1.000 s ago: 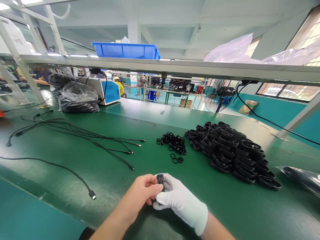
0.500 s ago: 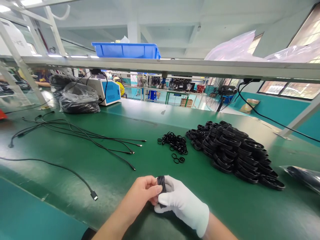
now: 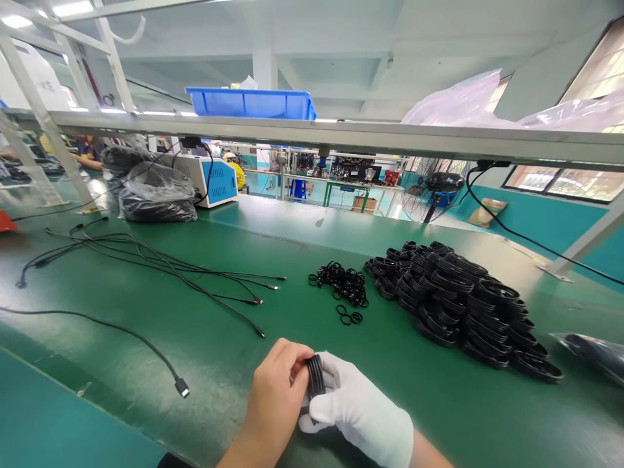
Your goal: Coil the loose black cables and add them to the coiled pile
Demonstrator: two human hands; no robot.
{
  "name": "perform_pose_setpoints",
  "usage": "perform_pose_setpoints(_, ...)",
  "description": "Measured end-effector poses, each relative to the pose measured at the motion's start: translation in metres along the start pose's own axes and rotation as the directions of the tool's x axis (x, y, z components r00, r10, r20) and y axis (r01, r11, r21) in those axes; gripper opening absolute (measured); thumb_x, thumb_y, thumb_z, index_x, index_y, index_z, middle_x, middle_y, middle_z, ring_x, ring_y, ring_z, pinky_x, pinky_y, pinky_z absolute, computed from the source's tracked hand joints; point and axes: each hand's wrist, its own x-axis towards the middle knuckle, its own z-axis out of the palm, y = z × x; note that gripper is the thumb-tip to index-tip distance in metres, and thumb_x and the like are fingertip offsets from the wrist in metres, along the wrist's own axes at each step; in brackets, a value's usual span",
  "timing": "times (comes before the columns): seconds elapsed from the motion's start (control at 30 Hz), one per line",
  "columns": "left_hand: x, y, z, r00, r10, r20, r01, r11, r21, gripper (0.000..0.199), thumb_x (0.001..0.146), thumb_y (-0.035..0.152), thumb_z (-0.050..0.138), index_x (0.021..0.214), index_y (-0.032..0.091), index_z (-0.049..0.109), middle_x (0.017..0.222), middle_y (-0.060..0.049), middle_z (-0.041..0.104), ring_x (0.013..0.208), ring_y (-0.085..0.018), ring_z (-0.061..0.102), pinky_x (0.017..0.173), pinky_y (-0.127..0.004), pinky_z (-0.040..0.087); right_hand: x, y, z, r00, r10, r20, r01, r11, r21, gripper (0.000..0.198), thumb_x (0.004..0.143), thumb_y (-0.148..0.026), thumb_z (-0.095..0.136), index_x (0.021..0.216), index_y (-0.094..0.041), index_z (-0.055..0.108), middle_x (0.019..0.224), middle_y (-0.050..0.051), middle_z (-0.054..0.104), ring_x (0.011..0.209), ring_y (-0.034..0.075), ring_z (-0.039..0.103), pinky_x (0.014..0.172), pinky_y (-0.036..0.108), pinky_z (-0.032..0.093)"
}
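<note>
Holding a black coil over the worktop, pinched by the bare left hand, nearly closed, and gripped in the curled, gloved right hand. Probably neatening the loops; next, needing 2-handed pressure to keep turns together.

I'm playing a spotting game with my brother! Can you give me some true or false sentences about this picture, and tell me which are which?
1. The right hand wears a white glove. True.
2. The left hand wears a glove too. False: it is bare.
3. Both hands hold a black coil. True.
4. The blue bin stands on the green table. False: it is on the shelf above the table.
5. The small black rings lie to the left of the big pile of coils. True.
6. The big pile of coils is bright red. False: it is black.
</note>
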Motion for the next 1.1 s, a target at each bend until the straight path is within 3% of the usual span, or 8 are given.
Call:
perform_pose_setpoints(0.23, 0.002, -0.004, -0.001, 1.0, -0.015, -0.019, 0.014, 0.999, -0.037, 0.025, 0.071, 0.004, 0.046, 0.072, 0.022, 0.063, 0.07, 0.001, 0.058, 0.063, -0.014, 0.055, 0.06, -0.022, 0.043, 0.002, 0.003, -0.002, 0.998, 0.022, 0.058, -0.025, 0.999, 0.043, 0.056, 0.048, -0.016, 0.08, 0.099, -0.015, 0.057, 0.097, 0.006, 0.059, 0.087, 0.02, 0.06, 0.068, 0.031, 0.049)
perform_pose_setpoints(0.4, 0.004, -0.009, -0.001, 0.998, 0.049, -0.049, -0.049, 0.999, -0.004, 0.025, 0.073, 0.005, 0.044, 0.07, 0.021, 0.062, 0.067, 0.002, 0.056, 0.061, -0.013, 0.054, 0.057, -0.022, 0.041, 0.001, 0.005, -0.002, 0.993, -0.009, 0.118, -0.007, 0.991, 0.136, 0.051, 0.055, -0.018, 0.078, 0.101, -0.016, 0.057, 0.101, 0.006, 0.057, 0.083, 0.016, 0.06, 0.067, 0.029, 0.049)
perform_pose_setpoints(0.57, 0.007, -0.007, -0.001, 0.998, 0.047, -0.049, -0.045, 0.998, 0.045, 0.024, 0.073, 0.006, 0.045, 0.074, 0.022, 0.063, 0.071, 0.001, 0.057, 0.064, -0.014, 0.055, 0.06, -0.023, 0.042, -0.004, -0.002, -0.001, 0.982, 0.031, 0.189, -0.069, 0.978, 0.199, 0.046, 0.072, -0.041, 0.067, 0.107, -0.016, 0.054, 0.101, 0.008, 0.056, 0.087, 0.017, 0.059, 0.071, 0.032, 0.048)
perform_pose_setpoints(0.77, 0.014, 0.001, -0.015, 0.992, -0.063, 0.11, 0.06, 0.998, 0.027, 0.023, 0.074, 0.011, 0.049, 0.085, 0.023, 0.064, 0.076, 0.001, 0.059, 0.065, -0.015, 0.055, 0.064, -0.025, 0.043, -0.004, -0.002, -0.003, 0.994, 0.065, 0.091, -0.078, 0.985, 0.151, 0.046, 0.058, -0.022, 0.076, 0.097, -0.016, 0.054, 0.094, 0.004, 0.054, 0.077, 0.014, 0.058, 0.065, 0.029, 0.048)
perform_pose_setpoints(0.87, 0.014, 0.005, -0.024, 0.993, -0.068, 0.095, 0.067, 0.998, 0.022, 0.021, 0.078, 0.016, 0.049, 0.091, 0.024, 0.063, 0.081, 0.0, 0.06, 0.069, -0.015, 0.056, 0.067, -0.026, 0.045, -0.003, -0.002, -0.003, 0.998, 0.048, 0.041, -0.054, 0.986, 0.156, 0.048, 0.057, -0.022, 0.077, 0.098, -0.016, 0.053, 0.103, 0.006, 0.052, 0.08, 0.016, 0.059, 0.065, 0.029, 0.048)
perform_pose_setpoints(1.0, 0.007, 0.003, -0.019, 0.993, 0.096, 0.072, -0.104, 0.988, 0.111, 0.027, 0.079, 0.01, 0.046, 0.095, 0.023, 0.062, 0.094, -0.003, 0.063, 0.08, -0.017, 0.06, 0.072, -0.027, 0.046, -0.003, -0.004, 0.002, 1.0, 0.027, 0.001, -0.027, 0.997, 0.077, 0.053, 0.054, -0.024, 0.078, 0.1, -0.015, 0.054, 0.1, 0.006, 0.053, 0.083, 0.016, 0.057, 0.065, 0.028, 0.048)
perform_pose_setpoints(1.1, 0.004, -0.001, -0.011, 0.963, 0.262, 0.066, -0.269, 0.949, 0.162, 0.032, 0.079, 0.006, 0.041, 0.092, 0.021, 0.065, 0.088, -0.004, 0.066, 0.083, -0.018, 0.061, 0.076, -0.027, 0.047, -0.004, -0.007, 0.007, 1.0, 0.021, 0.012, -0.022, 0.999, 0.044, 0.053, 0.052, -0.026, 0.079, 0.097, -0.015, 0.055, 0.092, 0.004, 0.055, 0.082, 0.016, 0.055, 0.063, 0.027, 0.048)
